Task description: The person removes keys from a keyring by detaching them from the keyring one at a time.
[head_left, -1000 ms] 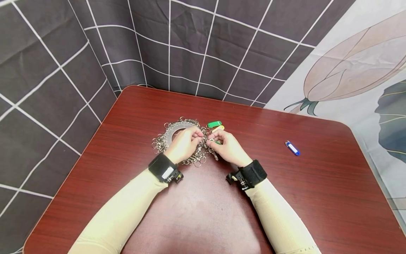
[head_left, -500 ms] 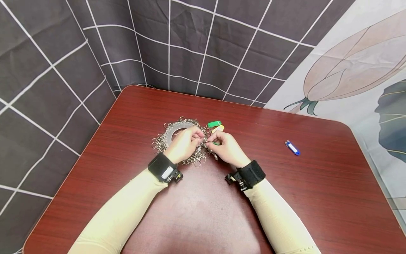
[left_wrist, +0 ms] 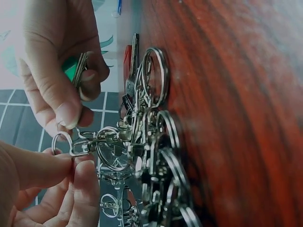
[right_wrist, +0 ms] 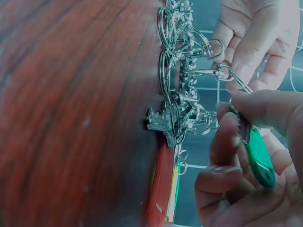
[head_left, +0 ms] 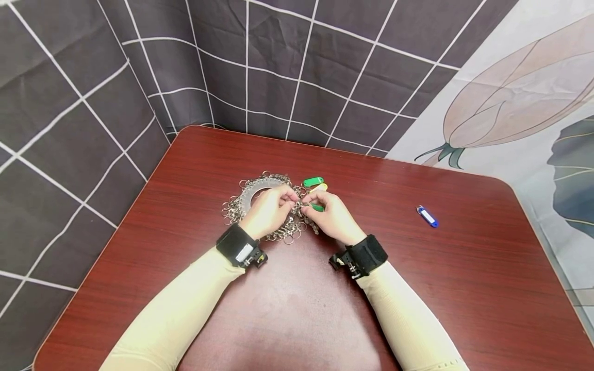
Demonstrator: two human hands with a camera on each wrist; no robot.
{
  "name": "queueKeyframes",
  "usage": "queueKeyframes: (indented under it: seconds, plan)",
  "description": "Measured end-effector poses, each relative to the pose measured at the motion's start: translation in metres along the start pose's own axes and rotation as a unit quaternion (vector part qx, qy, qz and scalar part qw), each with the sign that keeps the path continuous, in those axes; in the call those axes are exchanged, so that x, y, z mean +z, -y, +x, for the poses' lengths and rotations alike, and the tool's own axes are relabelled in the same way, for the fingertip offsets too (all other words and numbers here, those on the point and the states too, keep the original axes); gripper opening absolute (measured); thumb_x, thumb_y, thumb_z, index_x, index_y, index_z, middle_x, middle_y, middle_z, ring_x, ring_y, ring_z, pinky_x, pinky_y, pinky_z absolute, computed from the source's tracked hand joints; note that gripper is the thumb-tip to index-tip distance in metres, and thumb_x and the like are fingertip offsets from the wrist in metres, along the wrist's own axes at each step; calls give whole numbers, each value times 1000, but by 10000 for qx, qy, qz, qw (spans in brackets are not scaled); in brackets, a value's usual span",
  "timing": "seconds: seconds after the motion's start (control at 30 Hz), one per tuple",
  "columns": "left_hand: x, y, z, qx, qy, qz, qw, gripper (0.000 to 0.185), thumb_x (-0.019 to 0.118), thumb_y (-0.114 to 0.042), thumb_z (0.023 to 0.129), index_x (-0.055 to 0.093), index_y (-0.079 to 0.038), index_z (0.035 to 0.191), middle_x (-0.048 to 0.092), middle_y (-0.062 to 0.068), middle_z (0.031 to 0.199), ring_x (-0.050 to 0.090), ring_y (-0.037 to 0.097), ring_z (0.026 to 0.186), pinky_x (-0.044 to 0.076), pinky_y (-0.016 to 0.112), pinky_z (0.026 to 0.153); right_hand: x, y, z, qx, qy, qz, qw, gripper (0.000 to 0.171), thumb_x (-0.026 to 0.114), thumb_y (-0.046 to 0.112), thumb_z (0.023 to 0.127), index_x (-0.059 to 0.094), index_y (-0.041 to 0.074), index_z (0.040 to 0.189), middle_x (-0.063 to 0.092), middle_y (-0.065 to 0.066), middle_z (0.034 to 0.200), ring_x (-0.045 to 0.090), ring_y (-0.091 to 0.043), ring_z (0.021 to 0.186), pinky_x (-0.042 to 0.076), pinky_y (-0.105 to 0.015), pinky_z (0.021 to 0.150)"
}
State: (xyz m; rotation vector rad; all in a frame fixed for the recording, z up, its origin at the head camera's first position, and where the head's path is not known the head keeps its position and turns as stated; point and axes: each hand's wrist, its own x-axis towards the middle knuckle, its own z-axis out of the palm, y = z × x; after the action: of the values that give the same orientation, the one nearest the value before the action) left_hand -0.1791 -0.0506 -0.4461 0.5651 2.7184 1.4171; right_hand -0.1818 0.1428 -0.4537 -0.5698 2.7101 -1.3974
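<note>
A grey ring-shaped holder (head_left: 247, 200) lies on the table, fringed with metal snap hooks and split rings. My left hand (head_left: 270, 210) reaches over its right side. In the left wrist view, the left thumb and fingers pinch a snap hook (left_wrist: 76, 147) at the holder's edge. My right hand (head_left: 335, 216) is just right of it and holds a key (left_wrist: 81, 71) with a green key tag (right_wrist: 259, 158). The right thumb and index fingertips are right at the hook, beside the left fingertips. In the right wrist view, the tag lies in the curled right fingers.
Another green tag (head_left: 313, 182) and a yellow tag (head_left: 319, 188) lie behind the right hand. A blue key tag (head_left: 427, 216) sits farther right. Low beside the hooks are a red tag (right_wrist: 162, 187) and more keys (right_wrist: 161, 120). Dark checked cloth (head_left: 278, 67) hangs behind the table.
My right hand has shifted slightly left, closer to the left fingertips, and the green tag in it has turned a little. My left hand has stayed in place.
</note>
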Motion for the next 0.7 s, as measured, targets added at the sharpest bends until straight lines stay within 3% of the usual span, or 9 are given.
queueKeyframes:
  seconds: [0.1, 0.27, 0.47, 0.7]
  plan:
    - [0, 0, -1, 14, -51, -48, 10000, 13, 61, -4, 92, 66, -10, 102, 69, 4, 96, 65, 14, 84, 52, 31, 77, -1, 2, 0, -24, -151, -27, 9999, 10, 69, 14, 89, 70, 11, 98, 67, 3, 95, 57, -13, 76, 45, -25, 66]
    - [0, -1, -1, 34, 11, -86, 10000, 12, 61, -4, 92, 66, -11, 100, 70, 4, 89, 65, 12, 79, 52, 31, 72, -2, 5, 0, 7, -304, 46, 9995, 8, 68, 13, 88, 71, 12, 96, 67, 3, 93, 57, -15, 74, 44, -26, 63]
    - [2, 0, 0, 82, 181, -26, 9998, 14, 62, -4, 91, 66, -7, 104, 69, 6, 94, 65, 15, 85, 52, 30, 79, -2, 5, 0, -16, -386, 108, 9992, 7, 69, 12, 88, 69, 13, 95, 66, 3, 89, 53, -13, 73, 43, -28, 65]
    - [4, 4, 0, 65, 245, 119, 9996, 8, 62, -7, 92, 66, -8, 98, 68, 4, 94, 65, 17, 87, 52, 31, 81, -2, 4, 1, -48, -399, 153, 9991, 8, 69, 11, 87, 69, 11, 96, 67, 3, 90, 55, -13, 73, 44, -29, 65]
